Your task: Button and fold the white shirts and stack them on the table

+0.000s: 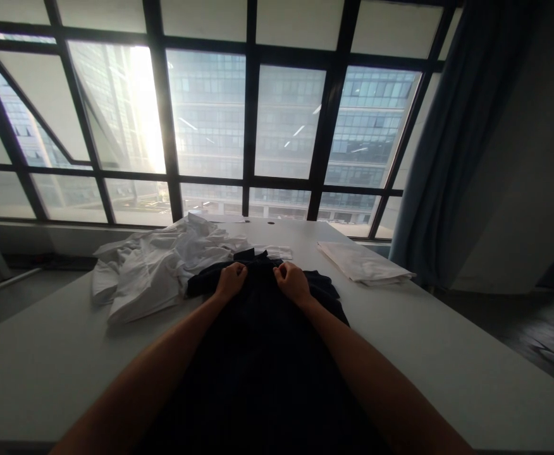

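A dark shirt (262, 354) lies spread on the grey table (448, 354), reaching from the near edge to the middle. My left hand (231, 280) pinches the fabric near the collar on the left. My right hand (292, 282) pinches it on the right, a short gap between the two fists. Both sets of fingers are curled on the cloth. The collar area (253, 255) sits just beyond my knuckles.
A crumpled heap of white garments (153, 268) lies to the left of the dark shirt. A folded white garment (365, 262) rests at the far right of the table. Large windows (258, 126) and a dark curtain (457, 145) stand behind.
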Action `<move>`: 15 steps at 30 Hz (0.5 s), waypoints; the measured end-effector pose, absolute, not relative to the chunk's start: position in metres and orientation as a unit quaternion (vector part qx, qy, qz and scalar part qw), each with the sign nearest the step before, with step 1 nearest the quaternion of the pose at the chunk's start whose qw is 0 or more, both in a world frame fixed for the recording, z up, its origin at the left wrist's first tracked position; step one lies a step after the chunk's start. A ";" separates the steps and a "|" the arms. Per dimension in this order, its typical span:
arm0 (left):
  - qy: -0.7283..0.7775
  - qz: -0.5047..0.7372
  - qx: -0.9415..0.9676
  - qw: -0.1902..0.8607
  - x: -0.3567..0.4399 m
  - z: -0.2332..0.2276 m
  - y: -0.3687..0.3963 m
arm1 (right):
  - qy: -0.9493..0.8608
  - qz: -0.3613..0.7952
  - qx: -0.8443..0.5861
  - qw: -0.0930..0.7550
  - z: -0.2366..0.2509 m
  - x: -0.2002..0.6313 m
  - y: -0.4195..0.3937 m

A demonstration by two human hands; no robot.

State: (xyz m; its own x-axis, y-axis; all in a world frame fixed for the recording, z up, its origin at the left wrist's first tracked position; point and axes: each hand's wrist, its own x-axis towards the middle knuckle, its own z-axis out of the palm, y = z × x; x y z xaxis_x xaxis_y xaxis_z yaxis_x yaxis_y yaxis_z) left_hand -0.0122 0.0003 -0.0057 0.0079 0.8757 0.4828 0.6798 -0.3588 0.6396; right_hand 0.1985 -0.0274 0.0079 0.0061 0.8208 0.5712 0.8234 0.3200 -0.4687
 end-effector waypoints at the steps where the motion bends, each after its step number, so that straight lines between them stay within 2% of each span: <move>1: 0.556 0.434 0.699 0.117 -0.010 -0.005 -0.001 | -0.708 -0.002 -0.591 0.387 0.010 0.195 -0.031; 5: 0.554 0.432 0.703 0.111 -0.008 0.000 -0.008 | -0.750 0.078 -0.608 0.249 0.013 0.190 -0.036; 7: 0.553 0.415 0.720 0.066 -0.012 0.006 -0.011 | -0.769 0.132 -0.596 0.192 0.014 0.197 -0.031; 9: 0.568 0.387 0.727 -0.014 -0.021 0.013 -0.013 | -0.756 0.122 -0.608 0.211 0.018 0.213 -0.023; 12: 0.626 0.328 0.700 -0.105 -0.044 0.019 -0.011 | -0.684 0.007 -0.673 0.279 0.020 0.252 -0.014; 15: 0.677 0.235 0.694 -0.067 -0.064 0.016 -0.006 | -0.616 -0.015 -0.751 0.237 0.016 0.294 -0.008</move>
State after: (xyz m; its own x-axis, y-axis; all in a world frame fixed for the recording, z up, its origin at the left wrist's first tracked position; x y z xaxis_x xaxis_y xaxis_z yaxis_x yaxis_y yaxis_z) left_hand -0.0639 -0.0064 0.0158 -0.0282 0.9084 0.4172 0.9715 -0.0734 0.2255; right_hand 0.2938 -0.0085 0.0162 0.2396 0.9183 0.3151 0.9325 -0.1274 -0.3379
